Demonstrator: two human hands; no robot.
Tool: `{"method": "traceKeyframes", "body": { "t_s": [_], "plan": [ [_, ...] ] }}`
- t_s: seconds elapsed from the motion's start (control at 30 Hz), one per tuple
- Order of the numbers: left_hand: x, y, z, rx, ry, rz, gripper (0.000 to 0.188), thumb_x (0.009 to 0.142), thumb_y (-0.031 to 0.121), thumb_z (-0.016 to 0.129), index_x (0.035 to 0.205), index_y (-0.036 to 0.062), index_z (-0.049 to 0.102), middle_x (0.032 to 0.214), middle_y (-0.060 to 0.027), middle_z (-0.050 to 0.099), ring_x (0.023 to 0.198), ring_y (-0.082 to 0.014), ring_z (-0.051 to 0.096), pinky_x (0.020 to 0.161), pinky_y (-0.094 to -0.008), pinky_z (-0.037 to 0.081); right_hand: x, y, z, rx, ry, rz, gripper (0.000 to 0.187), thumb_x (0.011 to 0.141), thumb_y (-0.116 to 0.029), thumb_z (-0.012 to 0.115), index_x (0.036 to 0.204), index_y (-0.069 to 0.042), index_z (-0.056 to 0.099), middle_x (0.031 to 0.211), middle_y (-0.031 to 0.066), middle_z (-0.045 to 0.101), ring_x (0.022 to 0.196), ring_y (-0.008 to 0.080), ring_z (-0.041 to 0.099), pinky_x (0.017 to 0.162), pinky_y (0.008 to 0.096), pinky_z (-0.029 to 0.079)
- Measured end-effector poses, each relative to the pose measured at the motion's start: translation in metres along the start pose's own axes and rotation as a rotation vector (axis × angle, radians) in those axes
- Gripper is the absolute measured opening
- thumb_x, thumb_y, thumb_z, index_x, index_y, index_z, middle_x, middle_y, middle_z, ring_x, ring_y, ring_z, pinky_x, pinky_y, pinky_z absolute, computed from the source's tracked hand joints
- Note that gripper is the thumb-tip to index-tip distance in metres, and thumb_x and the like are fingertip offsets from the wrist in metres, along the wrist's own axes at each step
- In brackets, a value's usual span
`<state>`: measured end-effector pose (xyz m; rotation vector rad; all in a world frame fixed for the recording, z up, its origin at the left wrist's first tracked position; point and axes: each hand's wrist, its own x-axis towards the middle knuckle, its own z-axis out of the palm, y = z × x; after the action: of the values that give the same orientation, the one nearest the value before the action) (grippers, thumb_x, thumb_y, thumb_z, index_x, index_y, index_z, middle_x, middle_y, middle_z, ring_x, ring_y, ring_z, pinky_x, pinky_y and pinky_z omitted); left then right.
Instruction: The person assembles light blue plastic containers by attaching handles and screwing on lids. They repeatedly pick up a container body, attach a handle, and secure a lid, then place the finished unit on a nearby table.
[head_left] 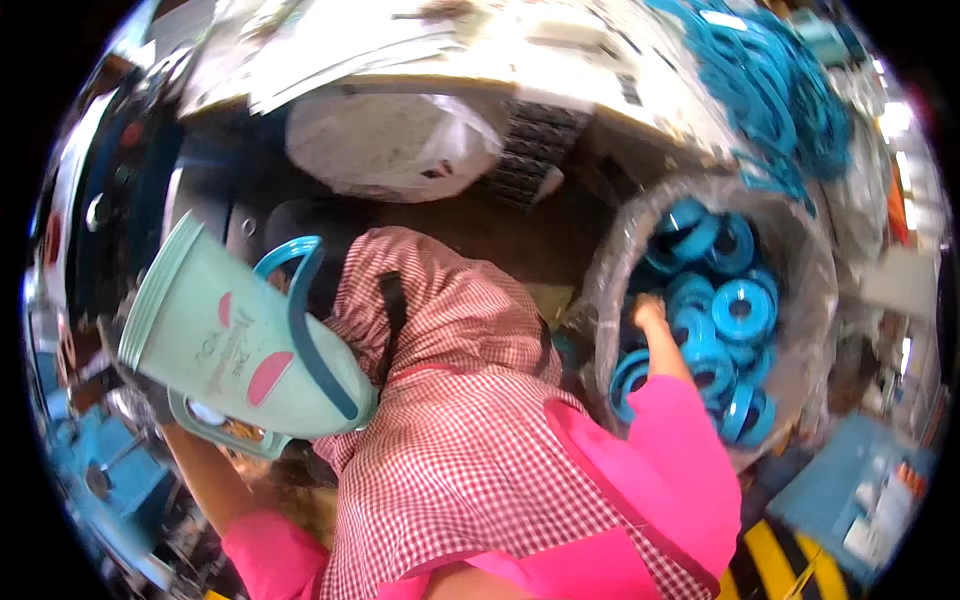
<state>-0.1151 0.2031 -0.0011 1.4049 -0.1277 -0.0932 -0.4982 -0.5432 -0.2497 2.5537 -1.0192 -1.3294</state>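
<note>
A mint-green plastic pitcher (225,335) with pink oval prints lies tilted at my left side, its wide layered rim up and to the left. A curved blue plastic strip (318,360) runs along its side. My left forearm reaches up behind the pitcher and its open-loop handle (235,437); the pitcher rests in that hand, whose fingers are mostly hidden behind it. On the right, my right hand (648,308) reaches over the near-left part of a plastic-lined bin (812,345), beside several blue ring-shaped parts (742,311). Its fingers are small and blurred.
Papers (350,45) lie on the white worktable (480,50) ahead. A white sack (385,150) sits beneath it. Blue strips (770,90) pile up at the far right. A blue box (855,490) stands near yellow-black floor stripes (790,560). Dark machinery (110,200) rises on the left.
</note>
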Motion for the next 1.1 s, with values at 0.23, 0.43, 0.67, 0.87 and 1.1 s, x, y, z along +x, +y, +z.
{"method": "traceKeyframes", "body": {
  "t_s": [0.23, 0.43, 0.67, 0.87, 1.1],
  "plan": [
    [-0.014, 0.02, 0.088, 0.154, 0.035, 0.328, 0.038, 0.097, 0.032, 0.048, 0.091, -0.0006, 0.067, 0.094, -0.0129, 0.069, 0.09, -0.022, 0.064, 0.099, -0.0369, 0.046, -0.153, -0.02, -0.252, 0.7, 0.781, -0.541, 0.053, 0.054, -0.006, 0.082, 0.1, -0.008, 0.056, 0.088, 0.0088, 0.061, 0.088, 0.0231, 0.061, 0.083, 0.0373, 0.049],
    [-0.02, 0.03, 0.119, -0.117, -0.026, 0.14, 0.032, 0.084, 0.027, 0.068, 0.105, 0.0029, 0.068, 0.098, -0.0101, 0.069, 0.092, -0.0182, 0.065, 0.104, -0.0371, 0.042, -0.222, -0.269, -0.381, 2.029, -0.328, -1.125, 0.051, 0.091, -0.019, 0.061, 0.136, -0.001, 0.043, 0.123, 0.0142, 0.058, 0.116, 0.0231, 0.057, 0.097, 0.0371, 0.049],
    [-0.048, 0.024, 0.095, -0.095, 0.056, 0.349, 0.12, 0.057, 0.06, 0.084, 0.151, 0.0126, 0.028, 0.146, -0.0146, 0.037, 0.136, -0.0272, 0.035, 0.114, -0.0415, 0.024, -0.302, -0.462, -0.386, 1.358, -0.112, -2.004, 0.064, 0.102, -0.038, 0.03, 0.083, 0.009, 0.069, 0.095, 0.0226, 0.07, 0.106, 0.0348, 0.062, 0.107, 0.0447, 0.035],
    [-0.056, 0.019, 0.072, -0.042, 0.161, 0.346, 0.126, 0.051, 0.062, 0.087, 0.149, 0.0091, 0.029, 0.151, -0.0114, 0.033, 0.137, -0.0264, 0.035, 0.116, -0.0428, 0.026, -0.316, -0.495, -0.394, 1.338, -0.326, -1.91, 0.058, 0.099, -0.034, 0.036, 0.079, 0.009, 0.069, 0.081, 0.0196, 0.069, 0.087, 0.0302, 0.065, 0.103, 0.0507, 0.04],
    [-0.055, 0.014, 0.076, -0.02, 0.158, 0.417, 0.111, 0.059, 0.054, 0.086, 0.147, 0.0126, 0.034, 0.146, -0.0115, 0.039, 0.134, -0.0287, 0.037, 0.113, -0.0427, 0.028, -0.31, -0.499, -0.404, 1.159, -0.271, -2.113, 0.049, 0.088, -0.031, 0.042, 0.08, 0.009, 0.069, 0.085, 0.0212, 0.07, 0.092, 0.0346, 0.067, 0.106, 0.052, 0.038]
  ]
}}
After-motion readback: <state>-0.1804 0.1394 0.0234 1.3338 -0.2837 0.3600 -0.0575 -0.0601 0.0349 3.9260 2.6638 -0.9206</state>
